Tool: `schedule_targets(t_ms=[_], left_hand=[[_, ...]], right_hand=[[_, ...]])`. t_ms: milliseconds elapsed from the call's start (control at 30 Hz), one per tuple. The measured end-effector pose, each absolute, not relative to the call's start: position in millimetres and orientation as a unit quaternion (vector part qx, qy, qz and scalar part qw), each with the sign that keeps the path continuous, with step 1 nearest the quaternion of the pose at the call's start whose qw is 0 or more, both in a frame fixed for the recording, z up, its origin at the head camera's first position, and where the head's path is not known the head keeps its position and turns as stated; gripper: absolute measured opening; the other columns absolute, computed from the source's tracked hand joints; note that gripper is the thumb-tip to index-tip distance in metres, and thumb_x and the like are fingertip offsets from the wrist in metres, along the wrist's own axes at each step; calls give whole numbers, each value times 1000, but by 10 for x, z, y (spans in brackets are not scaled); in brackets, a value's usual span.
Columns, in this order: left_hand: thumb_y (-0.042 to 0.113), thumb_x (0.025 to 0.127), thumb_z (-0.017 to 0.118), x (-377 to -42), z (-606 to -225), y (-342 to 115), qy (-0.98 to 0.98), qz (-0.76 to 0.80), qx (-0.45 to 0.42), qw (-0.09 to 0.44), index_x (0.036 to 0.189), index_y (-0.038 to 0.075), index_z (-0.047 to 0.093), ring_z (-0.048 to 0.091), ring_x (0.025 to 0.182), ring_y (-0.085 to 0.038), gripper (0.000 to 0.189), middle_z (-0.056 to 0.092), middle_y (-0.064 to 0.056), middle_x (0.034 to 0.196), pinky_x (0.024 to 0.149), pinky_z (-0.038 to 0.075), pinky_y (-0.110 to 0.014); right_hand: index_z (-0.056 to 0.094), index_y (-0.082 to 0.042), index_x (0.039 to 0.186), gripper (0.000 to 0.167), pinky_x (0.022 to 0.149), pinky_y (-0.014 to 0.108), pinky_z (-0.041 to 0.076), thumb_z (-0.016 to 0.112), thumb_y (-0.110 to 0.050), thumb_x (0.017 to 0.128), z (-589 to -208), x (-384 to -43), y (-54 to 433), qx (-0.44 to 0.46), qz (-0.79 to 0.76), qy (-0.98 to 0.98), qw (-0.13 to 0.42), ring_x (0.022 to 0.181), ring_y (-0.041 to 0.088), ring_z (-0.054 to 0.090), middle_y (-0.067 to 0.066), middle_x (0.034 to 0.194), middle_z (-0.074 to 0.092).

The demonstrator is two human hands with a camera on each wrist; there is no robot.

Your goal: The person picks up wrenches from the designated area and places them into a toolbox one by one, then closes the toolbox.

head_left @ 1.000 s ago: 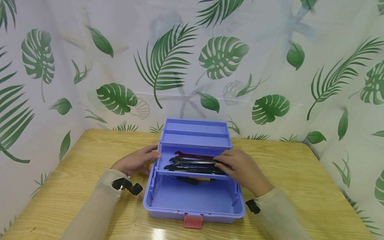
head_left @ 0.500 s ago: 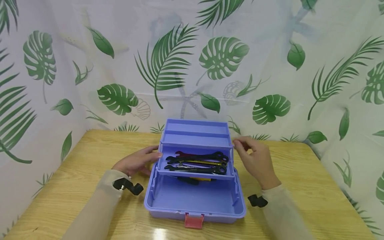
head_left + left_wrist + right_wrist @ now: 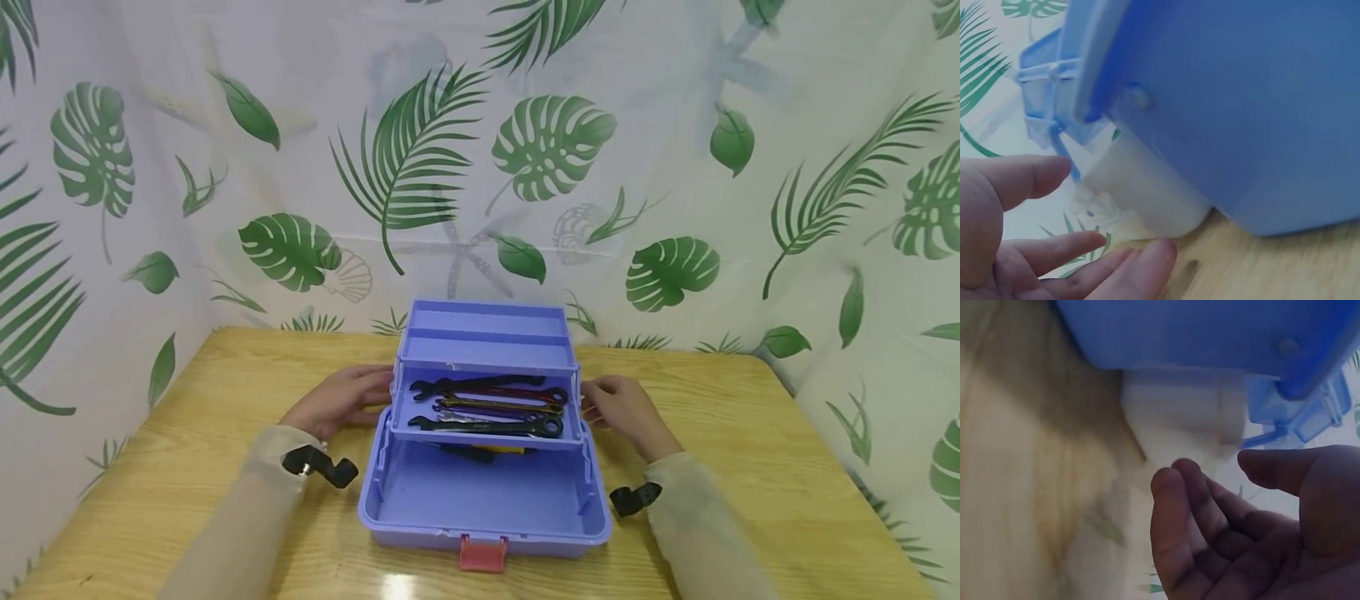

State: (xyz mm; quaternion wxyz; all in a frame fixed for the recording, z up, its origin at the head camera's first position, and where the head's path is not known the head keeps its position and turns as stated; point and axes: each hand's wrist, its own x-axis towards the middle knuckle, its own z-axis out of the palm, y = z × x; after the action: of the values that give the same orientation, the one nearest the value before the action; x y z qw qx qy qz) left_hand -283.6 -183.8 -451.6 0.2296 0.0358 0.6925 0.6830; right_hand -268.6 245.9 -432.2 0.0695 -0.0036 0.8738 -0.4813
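Note:
A purple-blue toolbox stands with its two stepped trays raised. Several combination wrenches lie in the lower tray, among them a black one at its front edge. My left hand is at the box's left side; the left wrist view shows its thumb apart from loosely bent fingers with nothing between them. On the opposite side, my right hand is by the tray's right end. Its fingers are relaxed and hold nothing in the right wrist view.
A whitish panel slants behind the box in both wrist views. Dark and yellow items show partly under the raised tray. A red latch hangs at the front. Wooden table surrounds the box, with a leaf-patterned cloth behind.
My right hand has left the wrenches in the tray, swung out right, then come down beside the box. A black wrench now lies across the back ones. The left hand has shifted little.

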Motion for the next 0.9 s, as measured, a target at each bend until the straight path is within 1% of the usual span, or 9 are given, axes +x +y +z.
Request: schedule_targets(t_ms=[100, 233, 333, 500, 667, 767, 900], left_hand=[[33, 108, 56, -2841, -4547, -1794, 708, 668, 34, 226, 154, -1, 43, 61, 130, -32, 59, 58, -20, 146, 96, 58, -42], [30, 110, 51, -2857, -4576, -1762, 715, 660, 42, 227, 155, -2, 41, 65, 123, -27, 56, 62, -20, 141, 93, 60, -40], [30, 109, 52, -2854, -4574, -1754, 716, 660, 35, 225, 155, -1, 42, 68, 118, -24, 56, 64, -20, 138, 89, 61, -39], [31, 109, 52, -2819, -4570, -1762, 715, 662, 39, 223, 157, 0, 39, 68, 118, -26, 58, 62, -22, 140, 87, 61, -41], [30, 110, 51, -2806, -4569, -1753, 711, 667, 38, 221, 157, 1, 40, 67, 119, -27, 56, 62, -22, 140, 88, 61, -42], [29, 110, 50, -2808, -4569, -1746, 708, 669, 39, 221, 157, 1, 39, 68, 118, -26, 55, 62, -23, 140, 88, 61, -41], [27, 111, 47, -2809, -4569, -1753, 703, 673, 51, 223, 158, 1, 37, 67, 118, -27, 55, 59, -25, 143, 90, 61, -41]], right_hand=[[69, 8, 121, 42, 77, 38, 63, 52, -27, 107, -4391, -2706, 2452, -10, -479, 875, 75, 81, 18, 72, 14, 95, 74], [68, 7, 124, 41, 78, 40, 63, 51, -26, 107, -4421, -2715, 2447, -18, -475, 877, 64, 84, 21, 72, 16, 101, 75], [68, 6, 126, 42, 80, 40, 62, 50, -27, 108, -4439, -2730, 2442, -28, -472, 879, 62, 88, 23, 71, 16, 106, 74], [69, 4, 125, 41, 80, 40, 62, 50, -28, 109, -4434, -2731, 2417, -44, -473, 877, 67, 89, 22, 68, 14, 107, 72], [68, 6, 127, 41, 78, 36, 61, 50, -26, 109, -4407, -2724, 2409, -51, -474, 876, 70, 87, 18, 68, 16, 108, 72], [68, 7, 126, 40, 74, 34, 62, 50, -24, 109, -4392, -2720, 2403, -49, -478, 874, 74, 84, 17, 69, 16, 106, 73], [70, 7, 122, 38, 67, 33, 62, 49, -23, 110, -4384, -2720, 2386, -50, -471, 878, 73, 78, 16, 67, 12, 99, 73]])
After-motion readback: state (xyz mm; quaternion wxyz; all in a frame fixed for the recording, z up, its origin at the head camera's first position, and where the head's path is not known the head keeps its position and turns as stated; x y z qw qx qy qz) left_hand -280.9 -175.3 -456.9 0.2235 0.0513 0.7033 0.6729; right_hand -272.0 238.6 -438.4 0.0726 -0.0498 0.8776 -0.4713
